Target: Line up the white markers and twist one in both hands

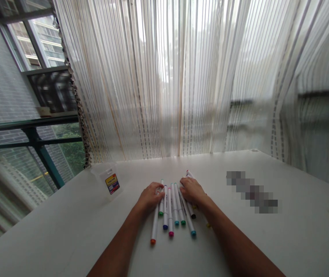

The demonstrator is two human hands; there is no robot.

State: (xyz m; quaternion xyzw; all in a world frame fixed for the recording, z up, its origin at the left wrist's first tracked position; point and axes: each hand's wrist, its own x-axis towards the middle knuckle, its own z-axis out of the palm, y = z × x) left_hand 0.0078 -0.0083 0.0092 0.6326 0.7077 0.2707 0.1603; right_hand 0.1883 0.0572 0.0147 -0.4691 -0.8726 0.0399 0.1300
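Observation:
Several white markers with coloured caps lie side by side on the white table [95,227]. My left hand [152,198] is at the row's left side, fingers curled around the upper part of a green-capped marker [161,207] and an orange-capped marker [154,227]. Between my hands lie a dark blue-capped marker [165,215], a pink-capped marker [170,215] and others with teal and green caps. My right hand [192,189] rests with bent fingers over markers on the right side, including a black-capped marker [191,209]. Its palm and forearm partly hide yellow-capped ones.
A clear plastic case [103,181] with a yellow and blue label stands at the table's back left. A pixelated patch [252,192] covers something on the right. Behind the table hangs a sheer striped curtain [167,96]; a window with a green railing [37,142] is at left.

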